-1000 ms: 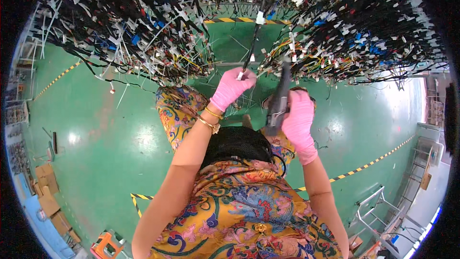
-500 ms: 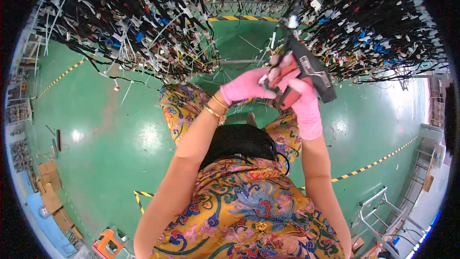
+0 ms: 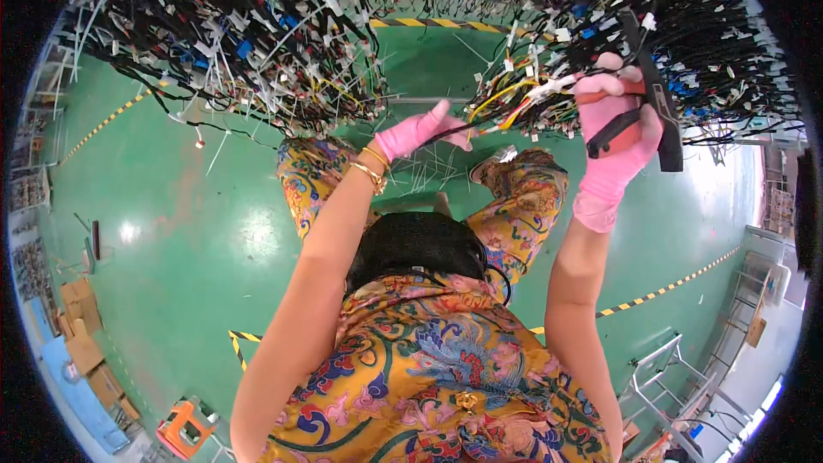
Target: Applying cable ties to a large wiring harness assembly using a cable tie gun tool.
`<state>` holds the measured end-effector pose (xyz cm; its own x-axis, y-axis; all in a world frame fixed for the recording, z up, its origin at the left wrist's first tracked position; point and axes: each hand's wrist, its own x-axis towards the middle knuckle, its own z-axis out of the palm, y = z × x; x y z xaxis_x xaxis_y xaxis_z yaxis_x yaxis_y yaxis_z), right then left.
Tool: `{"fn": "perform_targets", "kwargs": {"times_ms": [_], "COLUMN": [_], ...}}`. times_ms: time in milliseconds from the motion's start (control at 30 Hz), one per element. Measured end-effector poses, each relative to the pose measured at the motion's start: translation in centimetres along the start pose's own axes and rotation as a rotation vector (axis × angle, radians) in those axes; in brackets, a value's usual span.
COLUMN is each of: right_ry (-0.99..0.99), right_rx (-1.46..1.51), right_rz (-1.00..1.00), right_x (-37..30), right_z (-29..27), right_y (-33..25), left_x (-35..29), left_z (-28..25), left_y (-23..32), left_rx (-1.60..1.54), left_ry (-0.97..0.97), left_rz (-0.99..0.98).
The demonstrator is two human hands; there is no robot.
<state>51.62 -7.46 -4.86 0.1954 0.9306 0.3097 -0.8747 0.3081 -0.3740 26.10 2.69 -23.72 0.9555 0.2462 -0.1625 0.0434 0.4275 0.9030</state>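
Note:
My right hand (image 3: 610,133), in a pink glove, is wrapped round the red handle of a black and red cable tie gun (image 3: 669,141). The tool's long black body points up and away, against the hanging wires. My left hand (image 3: 420,130), gloved in pink too, has a black cable (image 3: 482,127) between its thumb and fingers. That cable runs rightward into a bundle of yellow, white and red wires (image 3: 514,99). Part of the grip is hidden by the glove.
Dense wire harnesses (image 3: 223,26) with white and blue connectors hang left, right and far ahead. White offcuts (image 3: 424,171) lie on the green floor between my feet. An orange stool (image 3: 184,429), cardboard boxes (image 3: 81,304) and a metal frame (image 3: 664,369) stand farther out.
My hands were close together with the tool between them. My right hand has swung right and away with the tool; the left has shifted slightly left, the black cable now showing in it.

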Motion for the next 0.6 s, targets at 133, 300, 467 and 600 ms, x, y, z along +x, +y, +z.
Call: {"fn": "perform_targets", "kwargs": {"times_ms": [133,300,467,600], "right_ry": [0.049,-0.068,-0.085,0.19], "right_rx": [0.056,0.168,0.142,-0.534], "right_rz": [-0.054,-0.031,0.017,-0.086], "right_x": [1.0,1.7,0.0,-4.6], "right_z": [0.4,0.2,0.0,-0.4], "right_y": [-0.7,-1.3,-2.0,-1.5], "left_x": [0.3,-2.0,-3.1,-1.1], "left_z": [-0.8,-3.8,-4.7,-4.8], "left_y": [-0.2,-0.2,-0.9,-2.0], "left_rx": [-0.103,-0.363,-0.175,0.067], "left_ry": [0.018,0.163,0.264,0.456], "left_rz": [0.085,0.178,0.083,0.074]}}
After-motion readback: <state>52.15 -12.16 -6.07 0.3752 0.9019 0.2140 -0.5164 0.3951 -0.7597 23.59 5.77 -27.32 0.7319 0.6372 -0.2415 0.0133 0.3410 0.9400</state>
